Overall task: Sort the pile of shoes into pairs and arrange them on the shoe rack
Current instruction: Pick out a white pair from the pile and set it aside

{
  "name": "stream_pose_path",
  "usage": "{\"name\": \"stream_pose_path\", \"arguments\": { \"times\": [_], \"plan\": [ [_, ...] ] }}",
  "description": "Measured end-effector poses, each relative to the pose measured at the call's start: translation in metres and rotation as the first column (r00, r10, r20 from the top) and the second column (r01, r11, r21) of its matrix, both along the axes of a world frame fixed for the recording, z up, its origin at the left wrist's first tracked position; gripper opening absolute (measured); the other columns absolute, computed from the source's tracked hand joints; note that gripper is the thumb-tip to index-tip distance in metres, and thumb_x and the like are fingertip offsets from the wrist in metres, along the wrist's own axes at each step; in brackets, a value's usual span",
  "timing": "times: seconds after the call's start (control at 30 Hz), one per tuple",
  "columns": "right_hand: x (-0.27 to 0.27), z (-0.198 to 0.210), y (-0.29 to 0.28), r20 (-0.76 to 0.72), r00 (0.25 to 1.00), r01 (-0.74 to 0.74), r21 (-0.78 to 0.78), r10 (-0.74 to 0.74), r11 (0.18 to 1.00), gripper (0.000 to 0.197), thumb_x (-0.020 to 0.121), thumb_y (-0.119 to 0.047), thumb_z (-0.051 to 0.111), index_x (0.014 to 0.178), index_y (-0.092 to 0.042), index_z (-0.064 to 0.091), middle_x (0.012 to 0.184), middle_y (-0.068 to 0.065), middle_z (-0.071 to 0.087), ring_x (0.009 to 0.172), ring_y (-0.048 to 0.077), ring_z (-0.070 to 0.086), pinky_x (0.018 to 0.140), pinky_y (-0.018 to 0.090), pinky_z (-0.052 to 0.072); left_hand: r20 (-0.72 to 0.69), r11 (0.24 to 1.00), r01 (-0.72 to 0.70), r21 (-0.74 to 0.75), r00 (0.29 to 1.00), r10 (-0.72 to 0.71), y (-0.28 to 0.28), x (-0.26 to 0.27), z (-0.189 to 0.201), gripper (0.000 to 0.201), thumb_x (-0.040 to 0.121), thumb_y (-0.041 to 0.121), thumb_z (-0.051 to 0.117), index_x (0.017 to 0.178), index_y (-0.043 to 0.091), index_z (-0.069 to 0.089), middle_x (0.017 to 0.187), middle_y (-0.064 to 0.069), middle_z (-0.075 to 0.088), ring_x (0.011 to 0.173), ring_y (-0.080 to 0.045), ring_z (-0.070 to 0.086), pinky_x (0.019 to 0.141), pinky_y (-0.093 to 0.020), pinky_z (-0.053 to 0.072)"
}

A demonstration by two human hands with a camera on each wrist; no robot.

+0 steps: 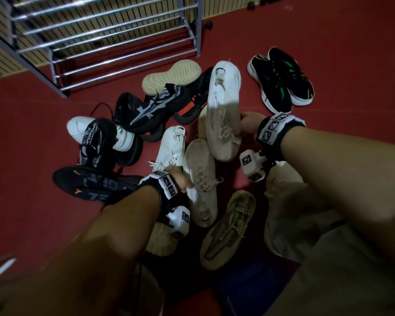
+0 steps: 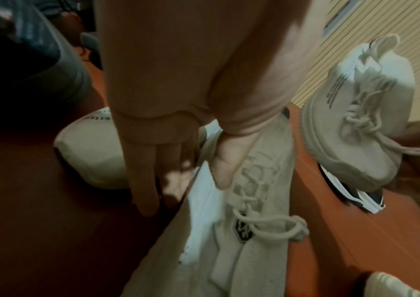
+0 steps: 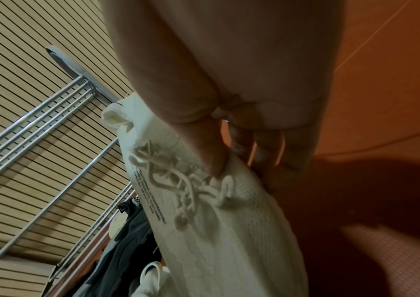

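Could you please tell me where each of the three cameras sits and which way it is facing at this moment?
Head: on the head, looking down at the shoe pile, the shoe rack beyond; both forearms show.
Left wrist: along the left hand, gripping a cream shoe on the floor.
Right wrist: along the right hand, holding a lifted cream shoe.
Shared: the lifted shoe appears in all three.

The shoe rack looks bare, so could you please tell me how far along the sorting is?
One black pair sits together aside. In hand: right hand holds a cream sneaker, left hand grips its likely mate. The shoe rack holds nothing; the pile remains.
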State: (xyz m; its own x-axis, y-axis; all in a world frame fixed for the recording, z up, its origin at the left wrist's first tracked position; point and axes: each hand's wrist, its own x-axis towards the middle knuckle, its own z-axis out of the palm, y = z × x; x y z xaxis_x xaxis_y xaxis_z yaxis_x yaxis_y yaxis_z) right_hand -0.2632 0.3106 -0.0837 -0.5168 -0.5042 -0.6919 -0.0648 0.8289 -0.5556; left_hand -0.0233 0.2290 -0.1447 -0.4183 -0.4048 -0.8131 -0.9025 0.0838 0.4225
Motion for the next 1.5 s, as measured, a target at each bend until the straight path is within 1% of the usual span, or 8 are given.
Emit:
{"name": "stream_pose_path", "arguments": {
  "times": [0.17, 0.3, 0.5, 0.63, 0.83, 0.93, 1.07, 1.5],
  "plan": [
    [0.006, 0.009, -0.002, -0.059, 0.996, -0.063, 0.068, 0.067, 0.996, 0.032, 0.087, 0.007, 0.055, 0.119, 0.002, 0.059, 0.079, 0.013, 0.057, 0.069, 0.025, 0.052, 0.056, 0.032, 0.041, -0.037, 0.988, -0.153, 0.036, 0.987, 0.154, -0.006, 0.006, -0.003, 0.037, 0.07, 0.005, 0.076, 0.106, 0.004, 0.066, 0.103, -0.016, 0.07, 0.096, -0.033, 0.066, 0.088, -0.046, 0.056],
    [0.008, 0.032, -0.005, -0.09, 0.985, -0.138, 0.083, 0.145, 0.987, 0.044, 0.09, -0.005, 0.059, 0.133, -0.001, 0.052, 0.115, 0.016, 0.059, 0.093, 0.021, 0.052, 0.07, 0.028, 0.049, -0.11, 0.958, -0.288, -0.011, 0.952, 0.285, -0.015, 0.006, 0.021, 0.016, 0.081, -0.008, 0.065, 0.076, 0.004, 0.056, 0.084, -0.017, 0.059, 0.085, -0.026, 0.057, 0.07, -0.029, 0.05],
    [0.014, 0.091, -0.016, -0.045, 0.996, 0.074, -0.1, -0.079, 0.992, 0.035, 0.085, 0.01, 0.055, 0.113, -0.011, 0.057, 0.094, 0.016, 0.063, 0.073, 0.028, 0.06, 0.072, 0.044, 0.054, -0.3, 0.906, -0.413, -0.093, 0.879, 0.37, -0.045, 0.005, 0.075, 0.014, 0.073, 0.002, 0.063, 0.07, 0.01, 0.052, 0.084, -0.018, 0.061, 0.076, -0.032, 0.064, 0.07, -0.044, 0.06],
    [0.021, 0.154, -0.017, -0.137, 0.988, 0.037, -0.19, -0.064, 0.981, 0.026, 0.083, 0.008, 0.057, 0.096, -0.014, 0.06, 0.083, 0.012, 0.063, 0.07, 0.024, 0.057, 0.064, 0.036, 0.051, -0.466, 0.86, -0.499, -0.102, 0.788, 0.402, -0.063, -0.001, 0.144, 0.01, 0.082, 0.001, 0.06, 0.073, 0.0, 0.056, 0.07, -0.014, 0.057, 0.061, -0.026, 0.055, 0.053, -0.031, 0.048],
    [0.014, 0.246, -0.006, -0.265, 0.964, -0.051, -0.211, -0.007, 0.976, 0.035, 0.082, 0.012, 0.056, 0.107, -0.013, 0.064, 0.082, 0.013, 0.063, 0.061, 0.024, 0.056, 0.058, 0.034, 0.051, -0.688, 0.783, -0.615, 0.092, 0.529, 0.496, -0.064, -0.022, 0.224, 0.008, 0.07, -0.004, 0.062, 0.076, 0.001, 0.065, 0.092, -0.018, 0.072, 0.084, -0.035, 0.07, 0.075, -0.054, 0.059],
    [-0.004, 0.273, -0.003, -0.258, 0.965, -0.1, -0.198, 0.047, 0.975, 0.038, 0.084, 0.013, 0.055, 0.109, -0.014, 0.064, 0.085, 0.012, 0.065, 0.059, 0.023, 0.061, 0.06, 0.036, 0.056, -0.742, 0.768, -0.624, 0.146, 0.444, 0.502, -0.047, -0.039, 0.261, 0.016, 0.08, -0.009, 0.059, 0.074, 0.005, 0.063, 0.095, -0.013, 0.07, 0.086, -0.03, 0.069, 0.076, -0.044, 0.059],
    [-0.036, 0.279, 0.015, -0.296, 0.953, -0.123, -0.177, 0.067, 0.976, 0.031, 0.083, 0.011, 0.061, 0.103, -0.012, 0.064, 0.103, 0.015, 0.068, 0.091, 0.033, 0.066, 0.082, 0.05, 0.057, -0.742, 0.777, -0.598, 0.198, 0.426, 0.517, -0.025, -0.075, 0.275, 0.02, 0.085, -0.01, 0.054, 0.08, 0.006, 0.066, 0.083, -0.009, 0.07, 0.07, -0.022, 0.068, 0.049, -0.029, 0.057],
    [-0.175, 0.224, 0.127, -0.201, 0.979, -0.015, -0.133, -0.012, 0.991, 0.046, 0.085, 0.01, 0.059, 0.126, -0.01, 0.061, 0.12, 0.017, 0.066, 0.108, 0.035, 0.062, 0.096, 0.051, 0.049, -0.617, 0.815, -0.508, 0.28, 0.555, 0.558, 0.064, -0.222, 0.213, 0.012, 0.09, 0.0, 0.059, 0.078, 0.003, 0.058, 0.092, -0.023, 0.068, 0.069, -0.029, 0.066, 0.054, -0.035, 0.057]
  ]
}}
